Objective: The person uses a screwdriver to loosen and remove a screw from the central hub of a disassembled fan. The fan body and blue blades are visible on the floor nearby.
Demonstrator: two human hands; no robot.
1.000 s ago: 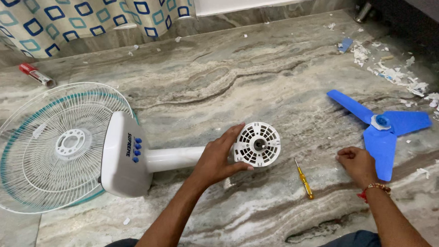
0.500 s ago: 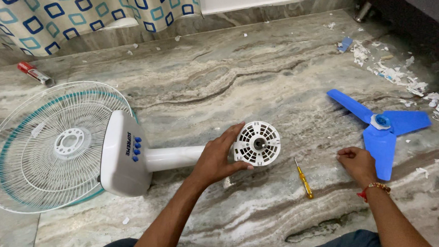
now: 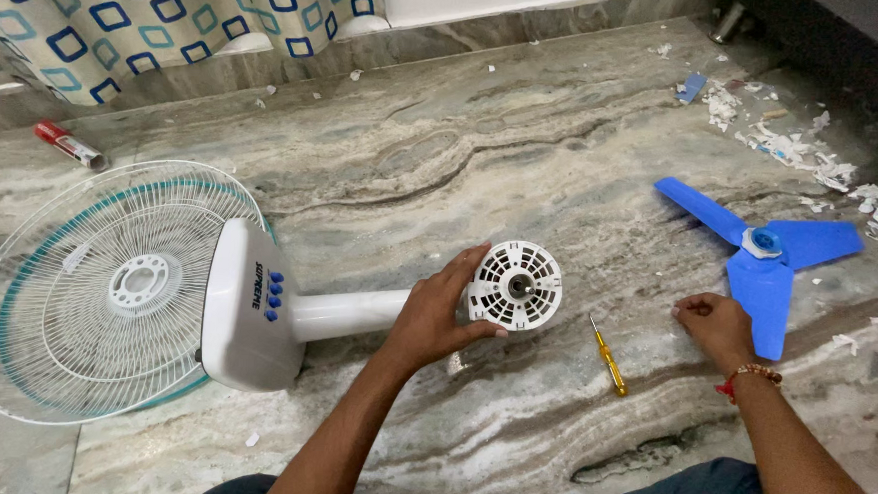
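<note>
- Left hand [image 3: 433, 315] clamped around the white fan motor housing [image 3: 515, 284], lying mid-floor on its stand neck.
- Right hand [image 3: 715, 327] curled closed on the marble floor [image 3: 524, 151], holding nothing visible.
- Yellow screwdriver [image 3: 609, 358] between the hands; blue fan blade [image 3: 759, 254] at the right hand's 1 o'clock.

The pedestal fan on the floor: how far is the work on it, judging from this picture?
Done: the blue blade is off and lies apart from the fan; the white grille lies flat by the base.
In hand: the left hand grips the white motor housing; the right hand rests closed on the floor near the yellow screwdriver.
Left: the housing is on its stem, unopened.
</note>
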